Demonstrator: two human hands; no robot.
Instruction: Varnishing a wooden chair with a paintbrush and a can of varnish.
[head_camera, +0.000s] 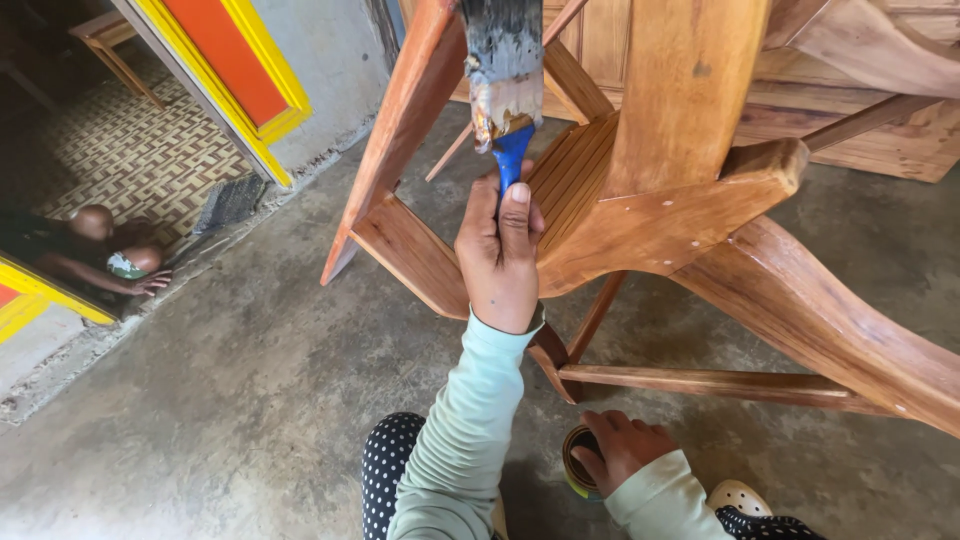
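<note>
My left hand is raised and shut on the blue handle of a wide paintbrush. Its dark bristles, wet with brownish varnish, point up against a slanted rail of the wooden chair. The chair is reddish-brown with curved legs and fills the upper right of the view. Low down, my right hand grips the rim of a small round can that stands on the concrete floor beside a chair rung. Both arms wear pale green sleeves.
A person lies low in the doorway at the left, on a woven-pattern floor. A yellow and orange door frame leans beside it. More wooden furniture stands at the top right. Grey concrete floor spreads at the lower left.
</note>
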